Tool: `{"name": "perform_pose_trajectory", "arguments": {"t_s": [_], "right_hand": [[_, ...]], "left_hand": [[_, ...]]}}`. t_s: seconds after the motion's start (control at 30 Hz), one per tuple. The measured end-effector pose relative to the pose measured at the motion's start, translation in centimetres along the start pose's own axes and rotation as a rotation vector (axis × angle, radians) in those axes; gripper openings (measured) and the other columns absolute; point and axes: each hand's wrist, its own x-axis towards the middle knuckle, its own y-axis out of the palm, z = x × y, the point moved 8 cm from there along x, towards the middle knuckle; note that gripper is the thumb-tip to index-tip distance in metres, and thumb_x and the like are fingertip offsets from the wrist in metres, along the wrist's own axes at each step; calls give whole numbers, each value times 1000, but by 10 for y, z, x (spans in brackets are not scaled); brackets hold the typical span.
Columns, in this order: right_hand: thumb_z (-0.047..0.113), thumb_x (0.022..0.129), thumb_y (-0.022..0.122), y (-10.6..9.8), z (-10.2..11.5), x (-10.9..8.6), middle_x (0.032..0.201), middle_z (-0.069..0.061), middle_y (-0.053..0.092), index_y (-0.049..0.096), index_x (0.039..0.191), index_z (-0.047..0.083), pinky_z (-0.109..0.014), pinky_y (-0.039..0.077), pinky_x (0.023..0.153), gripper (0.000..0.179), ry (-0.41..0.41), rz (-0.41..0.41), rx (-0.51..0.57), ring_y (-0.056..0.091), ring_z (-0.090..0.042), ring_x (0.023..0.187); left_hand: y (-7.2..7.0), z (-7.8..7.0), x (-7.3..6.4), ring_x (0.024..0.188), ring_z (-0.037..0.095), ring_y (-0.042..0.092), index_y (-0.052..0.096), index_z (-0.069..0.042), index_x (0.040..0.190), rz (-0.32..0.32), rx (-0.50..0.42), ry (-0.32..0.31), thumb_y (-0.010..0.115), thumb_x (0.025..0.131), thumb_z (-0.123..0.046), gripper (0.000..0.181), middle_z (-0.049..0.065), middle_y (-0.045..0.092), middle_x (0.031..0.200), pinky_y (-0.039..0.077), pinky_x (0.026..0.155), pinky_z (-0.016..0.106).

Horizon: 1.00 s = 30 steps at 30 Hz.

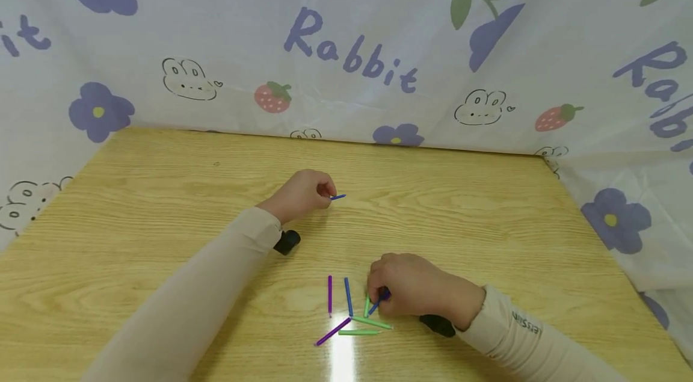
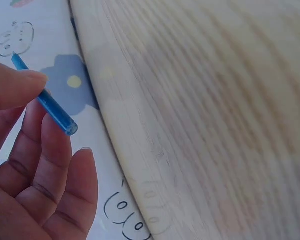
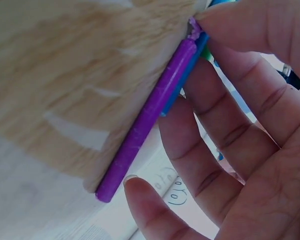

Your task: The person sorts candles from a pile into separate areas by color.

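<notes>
Up toward the middle of the table, my left hand point(image 1: 305, 194) pinches a thin blue candle point(image 2: 57, 112) between thumb and fingertips; its end sticks out past them. Lower and to the right, my right hand point(image 1: 406, 286) is curled down near a small group of candles, gripping another blue candle point(image 1: 375, 307). In the right wrist view a purple candle point(image 3: 145, 122) with a twisted wick runs alongside that blue one, wick end right at the thumb tip. Beside the hand lie purple point(image 1: 329, 295), blue point(image 1: 348, 296) and green point(image 1: 359, 332) candles, plus a slanted purple candle point(image 1: 332, 332).
The wood-grain table point(image 1: 162, 189) is bordered at the back and sides by a white cloth point(image 1: 346, 111) printed with flowers, rabbits and strawberries. Black wrist devices point(image 1: 287, 242) sit under both forearms. A bright glare strip crosses the table's near part.
</notes>
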Motion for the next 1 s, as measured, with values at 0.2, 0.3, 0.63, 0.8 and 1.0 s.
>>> {"name": "perform_pose_trajectory", "arguments": {"t_s": [0.2,0.3,0.63,0.8,1.0], "right_hand": [[7,70,74,1,-1,0,80,15,58,68,73,21,-19,41,64,16,-7,0,17,45,-2,73],[7,70,74,1,-1,0,81,15,59,68,73,21,-18,41,64,16,-14,-5,17,45,-1,73],[8,71,75,-1,-1,-1,81,15,58,68,74,22,-18,40,63,16,-3,-9,21,45,-1,73],[8,71,75,-2,0,-1,82,15,59,68,74,22,-18,40,63,16,-4,-14,22,45,-2,73],[7,70,74,-1,-1,-1,81,15,59,68,73,22,-18,40,63,17,4,-15,37,44,-1,72]], "left_hand": [[1,5,15,84,22,54,67,1,98,9,6,-19,62,87,3,12,9,63,94,46,73,31],[2,7,22,85,22,54,67,1,98,10,20,-31,61,87,3,13,10,64,95,46,73,32],[4,7,34,92,23,59,69,0,101,13,75,-60,60,89,1,15,11,66,101,49,81,35],[6,11,40,90,23,58,70,-1,101,27,84,-74,60,90,-1,15,12,66,103,49,78,34],[8,15,50,85,22,56,70,-2,96,38,98,-86,60,90,-1,12,12,66,102,47,73,31]]}}
